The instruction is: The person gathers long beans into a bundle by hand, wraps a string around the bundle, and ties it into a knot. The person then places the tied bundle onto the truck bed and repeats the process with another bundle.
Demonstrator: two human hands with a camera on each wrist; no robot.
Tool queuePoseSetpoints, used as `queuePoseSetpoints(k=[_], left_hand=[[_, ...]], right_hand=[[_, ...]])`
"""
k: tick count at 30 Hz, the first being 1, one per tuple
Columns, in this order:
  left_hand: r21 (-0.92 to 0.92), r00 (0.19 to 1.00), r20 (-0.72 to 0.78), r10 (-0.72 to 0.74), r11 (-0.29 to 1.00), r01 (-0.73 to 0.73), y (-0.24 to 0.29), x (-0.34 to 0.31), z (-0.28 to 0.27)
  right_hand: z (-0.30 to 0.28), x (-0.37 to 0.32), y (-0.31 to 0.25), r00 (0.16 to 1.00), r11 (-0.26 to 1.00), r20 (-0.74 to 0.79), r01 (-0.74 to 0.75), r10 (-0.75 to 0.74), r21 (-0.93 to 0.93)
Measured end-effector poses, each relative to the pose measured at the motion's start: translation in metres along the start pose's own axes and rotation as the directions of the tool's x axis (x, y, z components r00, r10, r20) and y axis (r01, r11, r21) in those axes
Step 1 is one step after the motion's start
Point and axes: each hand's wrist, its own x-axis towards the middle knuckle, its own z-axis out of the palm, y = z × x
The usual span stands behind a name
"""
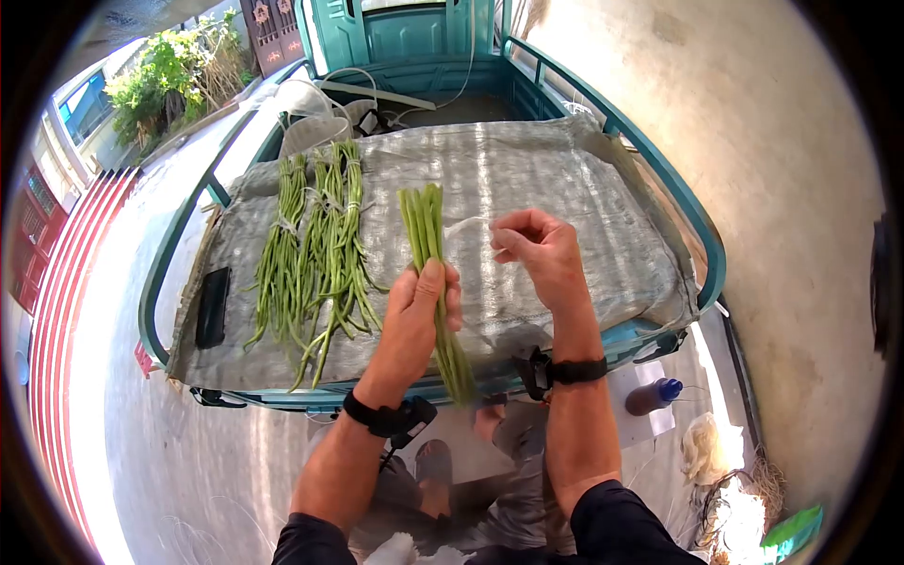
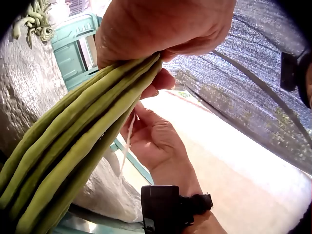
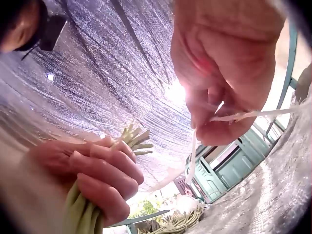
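At far left we see a flat black case (image 1: 213, 306) lying on the grey woven sacking (image 1: 546, 179) that covers the teal cart bed (image 1: 704, 240). Just beside the case, tied bundles of long beans (image 1: 315, 250) lie side by side on the sacking. Near the middle, our left hand (image 1: 414, 320) is clamped around a loose bunch of long beans (image 1: 426, 226), held upright above the sacking. A thin white string (image 3: 253, 114) stretches between this bunch and our right hand (image 1: 539, 252), whose thumb and fingertips pinch it tightly. At lower right, on the ground, sits a dark bottle with a blue cap (image 1: 653, 395).
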Motion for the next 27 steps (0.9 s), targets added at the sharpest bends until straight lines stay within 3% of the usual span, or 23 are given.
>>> queuePoseSetpoints(k=[4, 10, 13, 16, 27], left_hand=[[0.033, 0.996, -0.050, 0.070, 0.997, -0.069, -0.001, 0.004, -0.006], [0.052, 0.972, -0.158, 0.177, 0.984, -0.171, 0.000, 0.006, -0.004], [0.173, 0.981, -0.128, 0.143, 0.978, -0.120, 0.006, 0.003, -0.008], [0.197, 0.965, -0.203, 0.167, 0.972, -0.126, 0.009, 0.002, -0.002], [0.301, 0.991, -0.084, 0.107, 0.950, -0.078, 0.003, 0.002, -0.003]], right_hand=[[0.006, -0.006, -0.014, 0.994, 0.997, 0.077, -0.073, 0.076, -0.035], [0.014, -0.008, -0.015, 0.979, 0.991, 0.206, 0.031, -0.003, -0.131], [0.018, -0.012, -0.019, 0.975, 0.969, 0.221, 0.054, 0.001, -0.240], [0.021, -0.015, -0.028, 0.968, 0.954, 0.252, 0.085, -0.010, -0.289], [0.032, -0.024, -0.043, 0.959, 0.930, 0.280, 0.147, -0.050, -0.337]])
